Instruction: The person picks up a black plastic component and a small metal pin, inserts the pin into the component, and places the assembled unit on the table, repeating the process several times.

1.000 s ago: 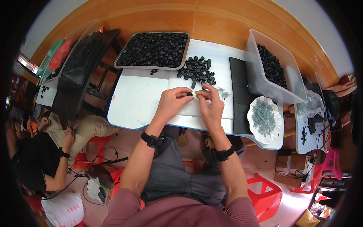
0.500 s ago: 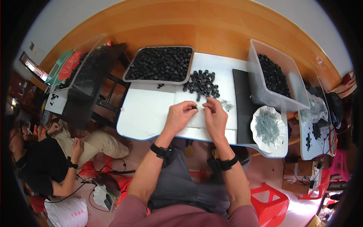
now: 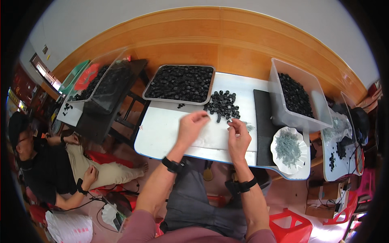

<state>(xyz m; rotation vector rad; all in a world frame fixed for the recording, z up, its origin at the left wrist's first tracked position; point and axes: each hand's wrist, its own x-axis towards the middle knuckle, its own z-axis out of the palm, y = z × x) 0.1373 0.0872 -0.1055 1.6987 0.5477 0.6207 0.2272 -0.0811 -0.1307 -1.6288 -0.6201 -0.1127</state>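
My left hand (image 3: 191,128) is over the white tabletop just in front of a metal tray (image 3: 172,101) heaped with small black round caps. Its thumb and fingers are pinched together, slightly blurred, and what lies between them is hard to make out. My right hand (image 3: 239,139) is at the near edge of a loose pile of black caps (image 3: 223,104). Thumb and index finger there close on one small black cap (image 3: 229,122). A few grey-green shavings (image 3: 249,127) lie beside that hand.
A white fluted bowl (image 3: 288,169) of grey-green shavings stands right, by a dark mat (image 3: 262,121). Behind it, a clear plastic bin (image 3: 300,120) holds more caps. A seated person (image 3: 46,162) is at left, near another dark table. A red stool (image 3: 291,224) stands lower right.
My hands have drawn apart: the left has moved away to the left, toward the tray, while the right stays near the loose pile. The whole view has shifted slightly.
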